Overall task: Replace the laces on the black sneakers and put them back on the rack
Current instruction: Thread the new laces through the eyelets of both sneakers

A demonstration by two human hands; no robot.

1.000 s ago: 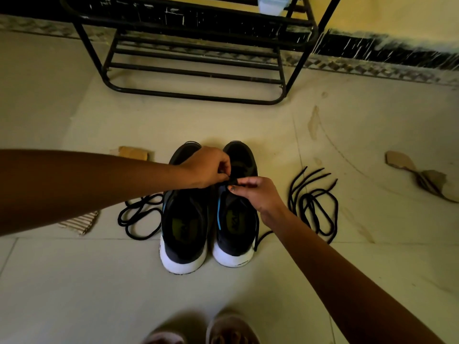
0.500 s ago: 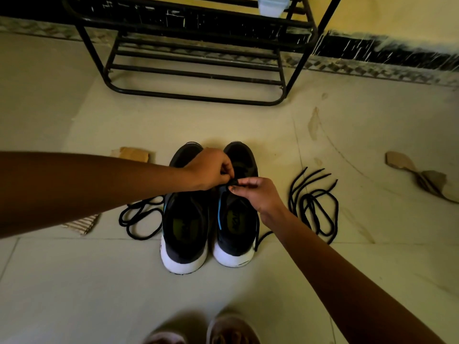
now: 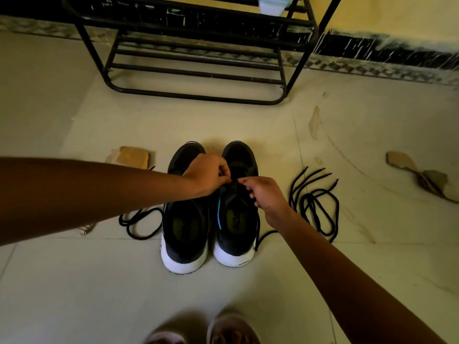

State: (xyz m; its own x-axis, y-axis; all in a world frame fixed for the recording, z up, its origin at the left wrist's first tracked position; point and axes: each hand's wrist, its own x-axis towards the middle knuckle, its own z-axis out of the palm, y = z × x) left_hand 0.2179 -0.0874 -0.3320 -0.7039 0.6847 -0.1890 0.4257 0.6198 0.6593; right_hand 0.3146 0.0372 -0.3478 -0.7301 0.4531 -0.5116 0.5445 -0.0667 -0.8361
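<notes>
Both sneakers stand side by side on the floor [image 3: 74, 294], toes toward the rack [image 3: 198, 96], heels toward me, not on the rack. Left sneaker [image 3: 185, 227] has no lace that I can see. The work is at the right sneaker [image 3: 236, 219]. Left hand [image 3: 206, 175] reaches across over the left sneaker's toe, fingers curled tight, tips pinching the lace [image 3: 262, 238] above the right sneaker's tongue. Right hand [image 3: 268, 194] meets it there, thumb and forefinger pinched on the same lace, other fingers loosely curled under. The fingertips of the two hands almost touch. The spot is dark, so I can't tell which eyelet. The free end of the lace trails out beside the right heel onto the floor. Spare laces [image 3: 315, 207] lie in a loose tangle just right of the right sneaker, near my right wrist. Another loop [image 3: 139, 225] lies on the floor left of the left sneaker, partly under my left forearm. Cardboard [image 3: 133, 157] sits behind the left arm and a paper scrap [image 3: 422, 180] lies far right. A pale tub [image 3: 273, 6] is on an upper rack shelf. Feet [image 3: 223, 331] show at the bottom edge.
</notes>
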